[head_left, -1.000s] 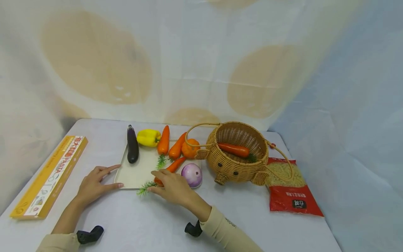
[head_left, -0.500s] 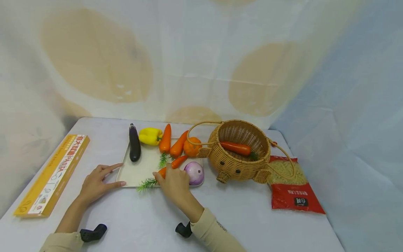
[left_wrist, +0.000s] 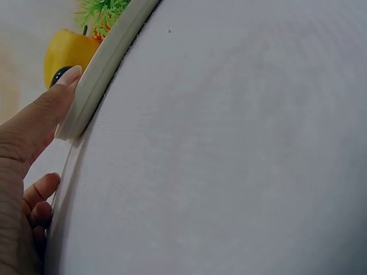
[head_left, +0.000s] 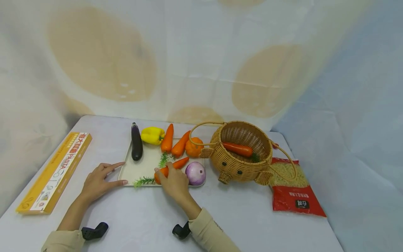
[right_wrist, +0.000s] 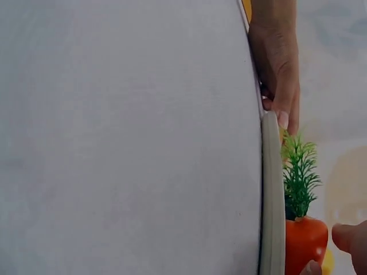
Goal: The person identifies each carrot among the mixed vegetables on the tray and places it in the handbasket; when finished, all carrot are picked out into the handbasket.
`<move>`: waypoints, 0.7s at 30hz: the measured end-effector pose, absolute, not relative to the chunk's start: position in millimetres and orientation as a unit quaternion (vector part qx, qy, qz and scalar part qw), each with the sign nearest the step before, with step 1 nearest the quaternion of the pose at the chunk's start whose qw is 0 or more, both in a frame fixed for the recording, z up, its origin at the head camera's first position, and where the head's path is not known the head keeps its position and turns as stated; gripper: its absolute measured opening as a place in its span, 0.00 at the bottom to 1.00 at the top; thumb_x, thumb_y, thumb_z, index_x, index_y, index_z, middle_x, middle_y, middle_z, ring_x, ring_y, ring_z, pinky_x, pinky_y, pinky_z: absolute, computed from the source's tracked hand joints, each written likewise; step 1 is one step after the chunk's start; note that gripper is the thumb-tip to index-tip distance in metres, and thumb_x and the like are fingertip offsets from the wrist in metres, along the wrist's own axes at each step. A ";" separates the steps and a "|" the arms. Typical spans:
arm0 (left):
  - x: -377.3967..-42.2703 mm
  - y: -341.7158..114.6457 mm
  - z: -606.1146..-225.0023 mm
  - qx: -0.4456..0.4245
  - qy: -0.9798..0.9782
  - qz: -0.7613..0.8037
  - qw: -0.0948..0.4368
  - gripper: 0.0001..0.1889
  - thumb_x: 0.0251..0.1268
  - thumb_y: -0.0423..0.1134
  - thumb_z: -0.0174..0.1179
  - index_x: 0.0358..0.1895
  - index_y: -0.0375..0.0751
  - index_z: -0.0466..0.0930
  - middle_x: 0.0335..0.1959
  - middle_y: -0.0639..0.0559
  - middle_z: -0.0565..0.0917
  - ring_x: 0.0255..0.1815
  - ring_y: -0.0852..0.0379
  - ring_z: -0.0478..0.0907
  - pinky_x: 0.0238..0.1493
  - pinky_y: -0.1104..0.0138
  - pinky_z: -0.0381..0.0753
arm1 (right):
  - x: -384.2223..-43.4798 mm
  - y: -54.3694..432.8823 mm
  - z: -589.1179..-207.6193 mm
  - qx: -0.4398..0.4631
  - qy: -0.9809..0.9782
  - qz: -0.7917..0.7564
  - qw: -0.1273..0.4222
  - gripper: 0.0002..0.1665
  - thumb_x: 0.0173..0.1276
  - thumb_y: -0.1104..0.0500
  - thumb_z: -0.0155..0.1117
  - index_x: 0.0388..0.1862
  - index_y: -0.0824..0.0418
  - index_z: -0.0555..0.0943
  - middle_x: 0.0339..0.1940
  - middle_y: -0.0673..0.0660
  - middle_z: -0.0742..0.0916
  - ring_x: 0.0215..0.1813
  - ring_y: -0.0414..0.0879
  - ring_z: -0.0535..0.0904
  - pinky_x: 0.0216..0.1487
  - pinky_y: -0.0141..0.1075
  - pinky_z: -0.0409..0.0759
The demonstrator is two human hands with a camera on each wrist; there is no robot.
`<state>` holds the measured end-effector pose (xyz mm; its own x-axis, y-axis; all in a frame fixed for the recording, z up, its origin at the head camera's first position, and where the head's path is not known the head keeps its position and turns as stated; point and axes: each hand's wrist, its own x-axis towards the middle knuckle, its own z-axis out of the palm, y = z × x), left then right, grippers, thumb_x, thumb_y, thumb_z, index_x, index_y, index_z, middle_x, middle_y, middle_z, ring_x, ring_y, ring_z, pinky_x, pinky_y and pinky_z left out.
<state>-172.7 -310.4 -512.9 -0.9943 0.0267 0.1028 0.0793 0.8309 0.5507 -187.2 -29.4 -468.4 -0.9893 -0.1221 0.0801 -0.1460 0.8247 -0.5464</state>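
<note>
My right hand [head_left: 174, 182] grips a carrot [head_left: 181, 163] lying aslant at the front of the cream tray [head_left: 133, 175], thumb on one side and fingers on the other. Feathery green leaves of the carrot [right_wrist: 304, 240] point left past the thumb. At the tray's front left corner rests my left hand [head_left: 97, 182], thumb and index finger extended to the rim. The left wrist view has that thumb [left_wrist: 49, 109] against the tray rim [left_wrist: 103, 74]. A purple onion [head_left: 196, 173] sits just right of my right hand.
Along the tray's back lie an eggplant [head_left: 136, 143], a yellow bell pepper [head_left: 153, 135], two more carrots [head_left: 167, 140] and a small pumpkin [head_left: 193, 148]. A handled wicker basket [head_left: 233, 169] holding a carrot [head_left: 239, 149] stands right, beside a pasta bag [head_left: 296, 196]. A pasta box [head_left: 55, 175] lies left.
My right hand has come down over the front carrot and taken hold of it, its wrist swinging left. The carrot has shifted slightly. My left hand stays at the tray corner.
</note>
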 end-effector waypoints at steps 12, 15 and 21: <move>-173.4 -309.9 -515.1 -0.028 -0.957 -0.286 0.050 0.40 0.53 0.63 0.70 0.70 0.52 0.72 0.53 0.38 0.73 0.43 0.48 0.68 0.39 0.56 0.62 | -179.8 -29.2 -475.2 0.022 -0.914 0.401 0.062 0.25 0.73 0.36 0.54 0.58 0.50 0.78 0.45 0.59 0.88 0.46 0.59 0.83 0.43 0.55 0.75; -173.7 -310.3 -514.7 -0.029 -0.956 -0.286 0.053 0.40 0.53 0.63 0.70 0.70 0.52 0.72 0.53 0.38 0.73 0.43 0.47 0.68 0.38 0.56 0.62 | -176.9 -28.0 -473.1 0.026 -0.906 0.416 0.073 0.27 0.73 0.34 0.52 0.58 0.50 0.78 0.46 0.59 0.88 0.47 0.58 0.84 0.44 0.55 0.75; -174.0 -310.2 -514.8 -0.028 -0.957 -0.284 0.056 0.40 0.52 0.62 0.71 0.69 0.51 0.73 0.54 0.37 0.74 0.44 0.47 0.69 0.38 0.56 0.62 | -173.6 -27.0 -466.8 0.027 -0.892 0.442 0.089 0.30 0.71 0.31 0.52 0.59 0.48 0.78 0.47 0.56 0.88 0.48 0.54 0.83 0.46 0.51 0.74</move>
